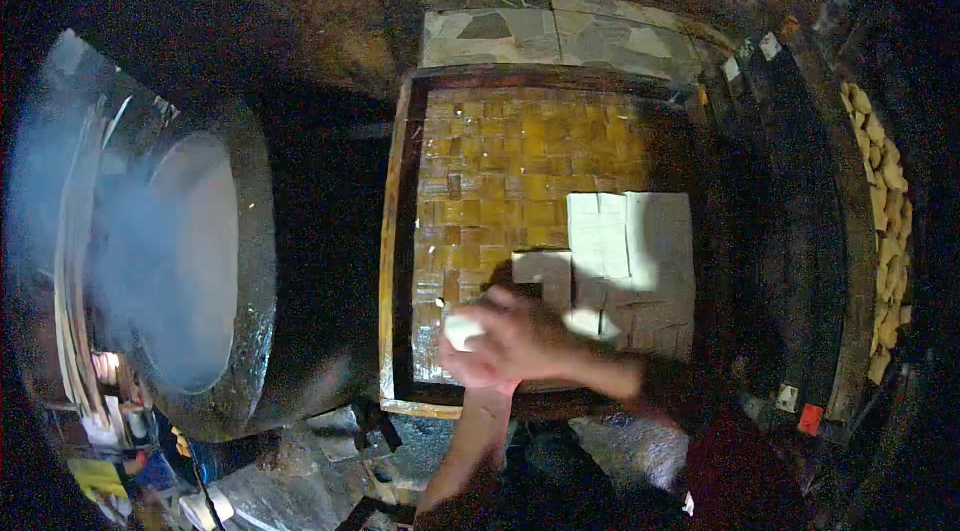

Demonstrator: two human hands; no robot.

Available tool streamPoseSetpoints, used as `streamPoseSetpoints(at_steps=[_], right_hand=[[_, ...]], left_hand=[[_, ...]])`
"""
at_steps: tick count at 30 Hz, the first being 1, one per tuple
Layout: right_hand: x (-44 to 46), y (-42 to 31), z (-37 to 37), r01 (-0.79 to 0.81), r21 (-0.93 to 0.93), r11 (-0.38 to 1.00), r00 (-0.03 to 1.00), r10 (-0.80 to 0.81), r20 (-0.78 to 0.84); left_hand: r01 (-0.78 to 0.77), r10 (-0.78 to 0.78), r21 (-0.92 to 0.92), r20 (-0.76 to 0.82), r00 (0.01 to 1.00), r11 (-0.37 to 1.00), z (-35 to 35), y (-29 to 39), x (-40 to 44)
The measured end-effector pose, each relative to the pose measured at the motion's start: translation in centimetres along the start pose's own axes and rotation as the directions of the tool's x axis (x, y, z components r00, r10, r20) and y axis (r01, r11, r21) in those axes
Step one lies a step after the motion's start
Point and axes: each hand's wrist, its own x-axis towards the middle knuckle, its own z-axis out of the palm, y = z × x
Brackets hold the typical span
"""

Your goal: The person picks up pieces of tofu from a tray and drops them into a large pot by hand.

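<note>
The person's left hand (472,368), below, and right hand (522,333), above, were closed together around a small white lump (463,332); blur hid the exact places of the fingers. The lump was above the near part of a yellow-brown woven tray (500,156) with a wooden frame. On this tray, beside the right hand, flat pale rectangular slabs (605,233) were lying. At left, bluish steam covered part of a large round vat (257,261).

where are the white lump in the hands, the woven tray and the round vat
White lump (463,333): head view, its uncovered side
Woven tray (525,156): head view, bare woven bottom
Round vat (256,251): head view, right-hand rim
</note>
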Motion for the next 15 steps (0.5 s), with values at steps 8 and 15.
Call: streamPoseSetpoints(at_steps=[8, 15], right_hand=[[2.4, 9.6, 0.0, -0.053, -0.493, 0.868, 0.886, -0.187, -0.424], [1.0, 8.7, -1.1, -0.127, -0.32, 0.939, 0.992, 0.116, -0.053]], left_hand=[[0.171, -0.242, -0.18, -0.523, 0.818, 0.969, 5.9, 2.2, -1.2], [0.199, -0.267, -0.204, -0.404, 0.875, 0.959, 6.0, 2.8, -2.1]])
